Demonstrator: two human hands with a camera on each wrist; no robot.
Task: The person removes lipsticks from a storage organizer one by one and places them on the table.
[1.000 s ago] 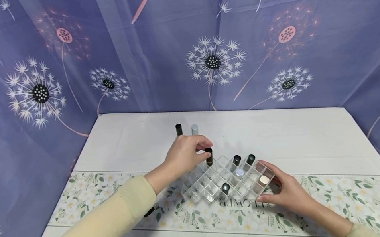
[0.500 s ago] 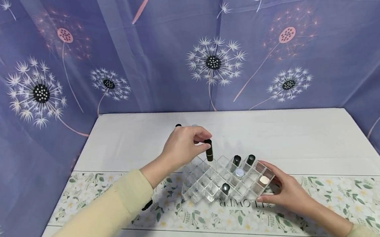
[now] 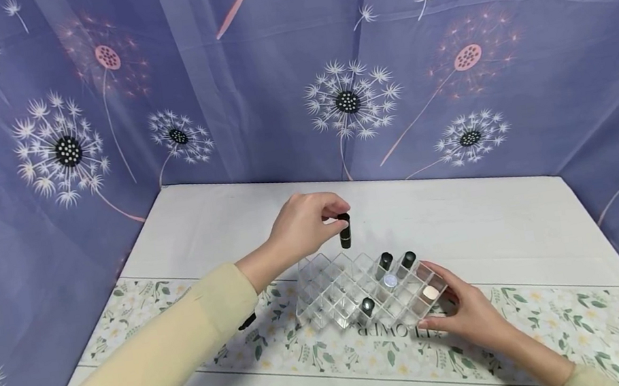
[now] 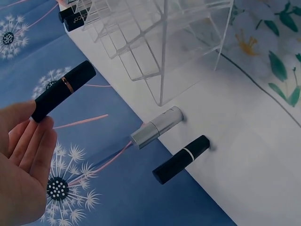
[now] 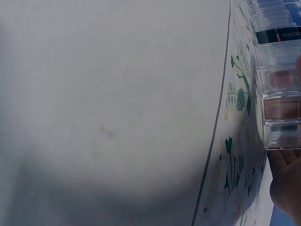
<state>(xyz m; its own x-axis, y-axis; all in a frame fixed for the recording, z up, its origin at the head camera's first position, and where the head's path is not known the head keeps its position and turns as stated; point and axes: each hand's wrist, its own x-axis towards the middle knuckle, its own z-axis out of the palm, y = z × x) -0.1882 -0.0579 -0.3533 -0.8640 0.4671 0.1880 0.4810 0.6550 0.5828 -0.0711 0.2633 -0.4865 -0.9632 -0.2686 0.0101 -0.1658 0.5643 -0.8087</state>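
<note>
My left hand [image 3: 303, 225] pinches a black lipstick [image 3: 345, 233] by its upper end, in the air just behind the clear lipstick organizer [image 3: 324, 299]. In the left wrist view that lipstick [image 4: 66, 90] shows a thin gold band, held between thumb and fingers. My right hand [image 3: 471, 310] grips the organizer's right end, thumb at the front and fingers behind. Several tubes stand in the organizer's right half: black-capped lipsticks [image 3: 409, 260], a pale lilac-topped one [image 3: 390, 280] and a cream-topped one [image 3: 430, 293]. Several cells in its left half hold nothing.
A silver tube [image 4: 157, 127] and a black lipstick with a silver band [image 4: 182, 159] stand on the table, hidden by my left hand in the head view. A black item [image 3: 248, 321] shows beside my left sleeve. A purple curtain [image 3: 272, 93] hangs behind the table.
My left hand has lifted the black lipstick up out of the organizer and drawn it back, away from me. The right hand and the organizer have stayed in place.
</note>
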